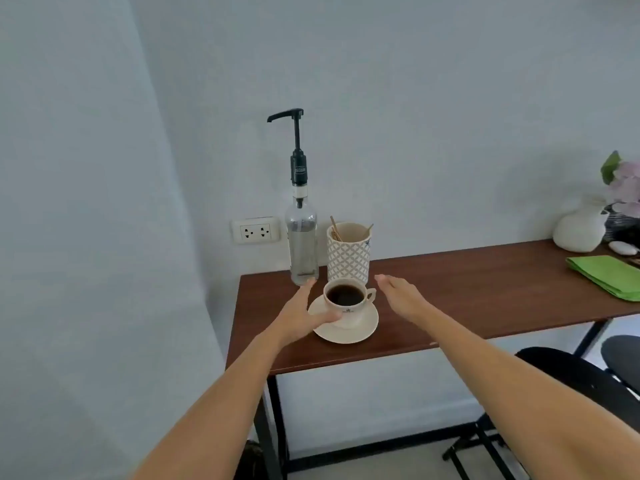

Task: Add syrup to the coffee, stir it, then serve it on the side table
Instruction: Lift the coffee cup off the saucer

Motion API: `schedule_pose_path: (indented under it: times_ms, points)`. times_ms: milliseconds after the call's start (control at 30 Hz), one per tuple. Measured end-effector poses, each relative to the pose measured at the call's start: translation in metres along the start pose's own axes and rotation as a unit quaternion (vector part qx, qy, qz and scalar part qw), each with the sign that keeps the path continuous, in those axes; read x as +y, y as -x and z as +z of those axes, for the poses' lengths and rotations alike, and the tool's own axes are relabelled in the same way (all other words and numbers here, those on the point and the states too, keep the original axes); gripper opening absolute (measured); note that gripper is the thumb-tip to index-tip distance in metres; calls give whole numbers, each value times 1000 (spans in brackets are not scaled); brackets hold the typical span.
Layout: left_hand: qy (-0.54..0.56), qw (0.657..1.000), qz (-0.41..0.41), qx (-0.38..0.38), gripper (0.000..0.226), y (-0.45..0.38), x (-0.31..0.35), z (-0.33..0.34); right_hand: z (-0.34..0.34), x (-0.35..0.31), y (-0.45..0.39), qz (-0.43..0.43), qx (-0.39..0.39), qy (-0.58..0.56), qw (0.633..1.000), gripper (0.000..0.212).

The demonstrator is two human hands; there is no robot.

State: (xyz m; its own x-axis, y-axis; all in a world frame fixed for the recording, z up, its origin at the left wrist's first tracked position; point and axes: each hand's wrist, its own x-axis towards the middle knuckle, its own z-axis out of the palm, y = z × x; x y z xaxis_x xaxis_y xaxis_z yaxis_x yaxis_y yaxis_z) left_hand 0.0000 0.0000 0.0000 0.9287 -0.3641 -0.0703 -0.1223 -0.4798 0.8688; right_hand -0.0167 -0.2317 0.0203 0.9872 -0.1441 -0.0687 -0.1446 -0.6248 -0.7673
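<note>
A white cup of black coffee (346, 296) stands on a white saucer (363, 329) near the left end of a brown table (485, 299). Behind it is a clear syrup bottle (302, 244) with a tall black pump, its spout pointing left. Beside the bottle a patterned white holder (348, 258) contains wooden stir sticks. My left hand (301, 313) reaches in from the left with fingers spread, its thumb at the cup's base over the saucer rim. My right hand (398, 296) hovers open just right of the cup's handle, not touching it.
A wall socket (255, 230) sits behind the table's left corner. At the far right are a green folded cloth (609, 276), a white vase (578, 228) and flowers (623, 185). Dark chairs (571, 386) stand under the table's right part. A wall closes in on the left.
</note>
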Motion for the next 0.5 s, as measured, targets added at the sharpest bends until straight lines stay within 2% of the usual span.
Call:
schedule_pose_path:
  times_ms: [133, 233, 300, 400, 500]
  points:
    - [16, 999, 5, 44, 117, -8, -5, 25, 18, 18, -13, 13, -17, -104, 994, 43]
    - [41, 996, 28, 80, 99, -16, -9, 42, 27, 30, -29, 11, -32, -177, 984, 35]
    - [54, 992, 50, 105, 90, -21, -12, 51, 29, 33, -34, -2, -52, -215, 975, 37]
    - [66, 984, 63, 151, 100, -31, -14, 64, 29, 35, -40, -21, -82, -245, 966, 37]
    - [60, 977, 68, 194, 101, -38, -13, 72, 28, 40, -47, -53, -95, -244, 964, 35]
